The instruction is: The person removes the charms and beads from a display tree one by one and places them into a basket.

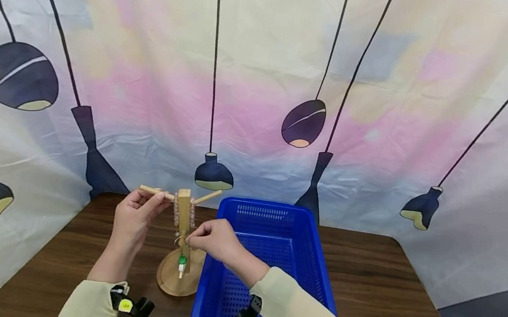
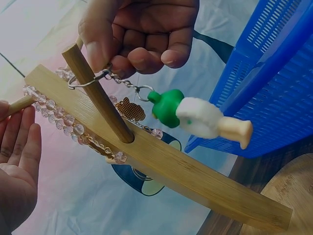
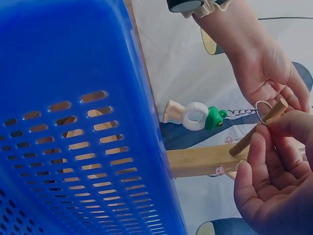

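On the table stands a wooden jewelry stand (image 1: pixel 183 213) with pegs and a round base (image 1: pixel 167 278). My left hand (image 1: pixel 138 213) grips its upper left peg (image 1: pixel 149 189) between thumb and fingers. Thumb and fingertips of my right hand (image 1: pixel 217 238) pinch the metal ring (image 3: pixel 261 104) of a keychain. That ring goes around the short front peg (image 2: pixel 93 83). From its chain hangs a small figure (image 2: pixel 200 117) with a green top, white middle and beige end. Pink bead strands (image 2: pixel 61 120) hang on the upper pegs, and a gold mesh piece (image 2: pixel 131 109) shows behind the post.
A blue perforated plastic basket (image 1: pixel 321 280) stands just right of the jewelry stand, under my right forearm. The dark wooden table (image 1: pixel 384 312) extends to both sides. Behind it hangs a cloth backdrop (image 1: pixel 267 72) printed with lamps.
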Available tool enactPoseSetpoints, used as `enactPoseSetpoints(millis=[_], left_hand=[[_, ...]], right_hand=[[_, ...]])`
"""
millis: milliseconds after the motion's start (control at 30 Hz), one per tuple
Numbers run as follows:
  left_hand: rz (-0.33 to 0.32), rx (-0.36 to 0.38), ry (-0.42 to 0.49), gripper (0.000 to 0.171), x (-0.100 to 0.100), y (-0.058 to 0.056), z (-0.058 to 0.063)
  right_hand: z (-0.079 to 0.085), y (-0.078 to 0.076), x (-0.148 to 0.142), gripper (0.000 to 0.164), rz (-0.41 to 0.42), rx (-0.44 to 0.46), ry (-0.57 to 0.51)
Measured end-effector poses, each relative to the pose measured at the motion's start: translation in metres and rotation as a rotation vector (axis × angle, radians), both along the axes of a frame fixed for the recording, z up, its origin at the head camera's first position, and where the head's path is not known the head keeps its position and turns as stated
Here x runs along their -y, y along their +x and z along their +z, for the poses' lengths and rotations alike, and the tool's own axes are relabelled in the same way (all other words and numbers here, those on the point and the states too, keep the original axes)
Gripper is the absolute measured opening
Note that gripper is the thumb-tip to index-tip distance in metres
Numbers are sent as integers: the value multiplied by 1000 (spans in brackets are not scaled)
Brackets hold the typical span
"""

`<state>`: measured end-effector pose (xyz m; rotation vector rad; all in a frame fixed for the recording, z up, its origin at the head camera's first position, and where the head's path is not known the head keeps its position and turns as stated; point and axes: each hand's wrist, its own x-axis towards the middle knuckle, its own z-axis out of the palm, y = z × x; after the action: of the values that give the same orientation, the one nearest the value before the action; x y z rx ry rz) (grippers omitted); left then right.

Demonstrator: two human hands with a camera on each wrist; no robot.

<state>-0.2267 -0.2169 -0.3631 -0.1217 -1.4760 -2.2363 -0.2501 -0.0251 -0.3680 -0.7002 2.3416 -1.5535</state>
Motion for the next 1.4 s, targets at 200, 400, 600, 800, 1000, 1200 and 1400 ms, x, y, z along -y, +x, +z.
enactPoseSetpoints(millis=[200, 400, 600, 800, 1000, 1200, 1400], left_hand=[[-1, 6, -11, 18, 0, 1, 1], [-6, -1, -12, 21, 0, 1, 0], [-13, -11, -15, 22, 1, 1, -1], [-18, -15, -28, 21, 1, 2, -1], [-11, -13, -42, 18, 1, 2, -1], [-14, -18, -43, 19, 2, 2, -1], [-13, -14, -39, 19, 1, 1, -1]], right_hand=[[2, 3, 0, 10, 0, 3, 2], [3, 4, -1, 10, 6, -4, -2], [3, 6, -2, 10, 10, 1, -7], [6, 7, -2, 9, 10, -6, -10], [7, 8, -3, 9, 18, -2, -19], [9, 9, -4, 9, 23, -4, -18], [12, 11, -6, 10, 36, -6, -10]])
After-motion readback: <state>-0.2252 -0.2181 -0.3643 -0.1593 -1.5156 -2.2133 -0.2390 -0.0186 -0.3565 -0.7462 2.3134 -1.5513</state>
